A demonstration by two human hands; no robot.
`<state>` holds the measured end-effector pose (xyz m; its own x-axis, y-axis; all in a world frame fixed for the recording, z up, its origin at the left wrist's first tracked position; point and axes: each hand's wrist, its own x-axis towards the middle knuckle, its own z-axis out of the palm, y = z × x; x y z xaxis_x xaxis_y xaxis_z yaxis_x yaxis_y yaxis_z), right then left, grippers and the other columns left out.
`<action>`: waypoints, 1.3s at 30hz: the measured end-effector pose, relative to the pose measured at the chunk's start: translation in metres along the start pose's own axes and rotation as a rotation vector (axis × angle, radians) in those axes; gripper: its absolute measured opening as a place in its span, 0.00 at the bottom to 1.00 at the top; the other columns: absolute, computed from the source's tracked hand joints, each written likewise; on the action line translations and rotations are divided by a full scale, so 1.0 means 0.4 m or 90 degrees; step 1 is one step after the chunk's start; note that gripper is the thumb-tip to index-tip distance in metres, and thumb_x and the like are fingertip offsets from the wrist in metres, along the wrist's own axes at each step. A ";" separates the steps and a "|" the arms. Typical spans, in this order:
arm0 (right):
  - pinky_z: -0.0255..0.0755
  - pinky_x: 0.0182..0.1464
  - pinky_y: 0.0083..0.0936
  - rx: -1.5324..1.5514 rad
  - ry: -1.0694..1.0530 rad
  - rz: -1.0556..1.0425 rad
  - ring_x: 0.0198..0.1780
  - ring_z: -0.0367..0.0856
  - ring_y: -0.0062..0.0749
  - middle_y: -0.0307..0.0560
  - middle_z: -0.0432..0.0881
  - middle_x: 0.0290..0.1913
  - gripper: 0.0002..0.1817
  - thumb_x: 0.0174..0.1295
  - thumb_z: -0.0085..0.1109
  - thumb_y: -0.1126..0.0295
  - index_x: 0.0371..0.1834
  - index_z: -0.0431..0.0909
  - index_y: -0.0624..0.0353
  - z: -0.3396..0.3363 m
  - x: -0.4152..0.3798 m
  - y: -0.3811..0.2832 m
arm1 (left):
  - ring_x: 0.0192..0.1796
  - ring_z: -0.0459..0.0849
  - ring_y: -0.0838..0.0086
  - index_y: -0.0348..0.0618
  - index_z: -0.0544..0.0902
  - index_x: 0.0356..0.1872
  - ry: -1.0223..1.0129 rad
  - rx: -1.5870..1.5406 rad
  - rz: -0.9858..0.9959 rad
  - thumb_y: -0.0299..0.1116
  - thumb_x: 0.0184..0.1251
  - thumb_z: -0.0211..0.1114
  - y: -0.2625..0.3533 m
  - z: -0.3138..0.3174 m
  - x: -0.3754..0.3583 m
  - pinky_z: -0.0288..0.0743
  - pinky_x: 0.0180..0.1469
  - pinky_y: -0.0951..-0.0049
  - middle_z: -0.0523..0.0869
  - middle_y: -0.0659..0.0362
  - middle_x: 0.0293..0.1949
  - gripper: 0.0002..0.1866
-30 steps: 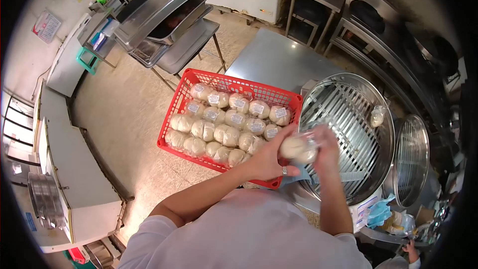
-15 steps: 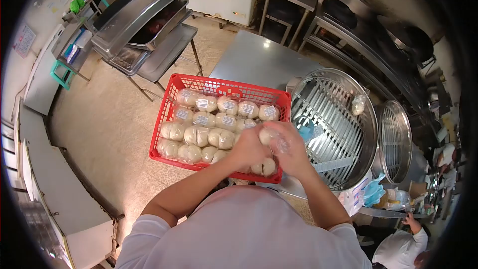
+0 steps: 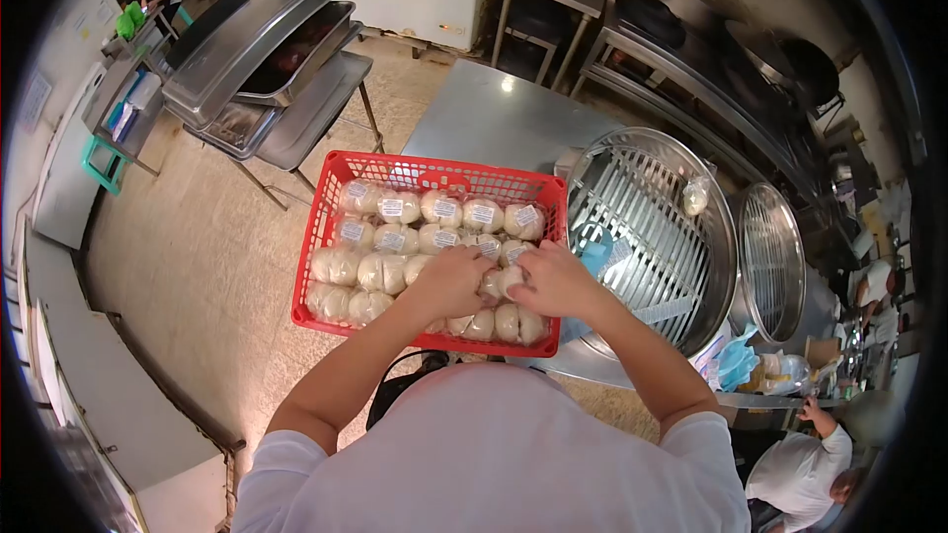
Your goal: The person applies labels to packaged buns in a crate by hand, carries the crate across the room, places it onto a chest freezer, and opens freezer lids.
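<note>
A red plastic basket (image 3: 304, 266) holds rows of white steamed buns in clear plastic wrap, several with printed labels. Over its right side, my left hand (image 3: 456, 281) and my right hand (image 3: 558, 279) grip one wrapped pack of buns (image 3: 502, 283) from either end, fingers closed around it. The pack sits low among the others, in the third row from the back. Just in front of my hands lies another bun pack (image 3: 520, 324). My fingers partly hide the held pack, and my left forearm covers some buns beneath it.
Right of the basket stands a large round steamer tray (image 3: 632, 227) with a slatted base, a wrapped bun (image 3: 696, 195) and a blue item (image 3: 596, 247). The basket rests on a steel table (image 3: 513, 109). A co-worker (image 3: 802, 474) is at lower right.
Both hands have lowered the bun pack from above the basket into its right side. The view has shifted slightly, so the surroundings appear further left.
</note>
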<state>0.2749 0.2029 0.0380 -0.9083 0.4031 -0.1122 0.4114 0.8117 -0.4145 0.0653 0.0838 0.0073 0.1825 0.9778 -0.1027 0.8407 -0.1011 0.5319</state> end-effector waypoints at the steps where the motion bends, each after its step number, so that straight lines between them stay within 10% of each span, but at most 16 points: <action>1: 0.79 0.53 0.47 0.026 -0.002 -0.002 0.47 0.84 0.61 0.60 0.87 0.43 0.21 0.59 0.73 0.57 0.41 0.83 0.67 0.015 0.003 0.018 | 0.59 0.84 0.54 0.45 0.88 0.55 0.006 -0.007 0.003 0.47 0.56 0.79 -0.001 0.002 -0.002 0.78 0.64 0.55 0.87 0.51 0.52 0.27; 14: 0.66 0.73 0.44 -0.012 -0.277 0.060 0.62 0.82 0.51 0.59 0.87 0.55 0.39 0.57 0.77 0.64 0.73 0.75 0.65 -0.067 0.005 -0.016 | 0.58 0.84 0.52 0.43 0.87 0.53 0.029 -0.046 0.021 0.41 0.52 0.82 -0.004 0.001 0.000 0.76 0.65 0.54 0.87 0.51 0.52 0.26; 26: 0.43 0.83 0.69 -0.179 -0.158 -0.016 0.72 0.75 0.55 0.56 0.85 0.62 0.32 0.63 0.70 0.62 0.68 0.76 0.67 0.013 -0.077 0.032 | 0.60 0.83 0.45 0.37 0.85 0.59 0.063 -0.112 0.073 0.41 0.57 0.81 0.092 0.013 0.065 0.76 0.65 0.51 0.87 0.45 0.56 0.30; 30: 0.64 0.79 0.52 0.286 0.095 0.066 0.75 0.74 0.56 0.57 0.82 0.68 0.27 0.63 0.71 0.65 0.65 0.80 0.60 -0.077 -0.113 0.151 | 0.56 0.84 0.44 0.39 0.87 0.58 0.012 -0.088 0.017 0.41 0.62 0.78 0.148 0.055 0.109 0.79 0.60 0.51 0.87 0.44 0.52 0.26; 32: 0.72 0.75 0.43 0.351 0.300 0.338 0.72 0.77 0.56 0.61 0.81 0.70 0.24 0.70 0.68 0.64 0.66 0.81 0.61 -0.126 -0.159 0.269 | 0.52 0.86 0.45 0.44 0.88 0.59 0.027 -0.059 0.027 0.41 0.64 0.77 0.154 0.069 0.115 0.80 0.59 0.51 0.88 0.46 0.47 0.24; 38: 0.79 0.57 0.52 -0.038 0.617 0.504 0.50 0.87 0.67 0.67 0.88 0.44 0.30 0.56 0.73 0.60 0.59 0.83 0.68 -0.175 -0.306 0.927 | 0.57 0.86 0.47 0.45 0.82 0.68 -0.043 -0.037 -0.042 0.46 0.63 0.77 0.153 0.069 0.132 0.78 0.64 0.51 0.89 0.45 0.53 0.33; 39: 0.79 0.59 0.53 -0.164 0.581 0.573 0.56 0.85 0.69 0.72 0.86 0.53 0.31 0.54 0.77 0.57 0.55 0.83 0.68 -0.159 -0.312 1.006 | 0.58 0.86 0.46 0.44 0.82 0.68 -0.022 -0.057 -0.055 0.47 0.63 0.77 0.170 0.064 0.129 0.78 0.66 0.52 0.88 0.45 0.55 0.34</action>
<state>0.5586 0.5059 -0.0575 0.0281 0.9010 0.4329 0.9390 0.1247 -0.3206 0.1451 0.1228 0.0167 0.1300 0.9752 -0.1790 0.8059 0.0013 0.5920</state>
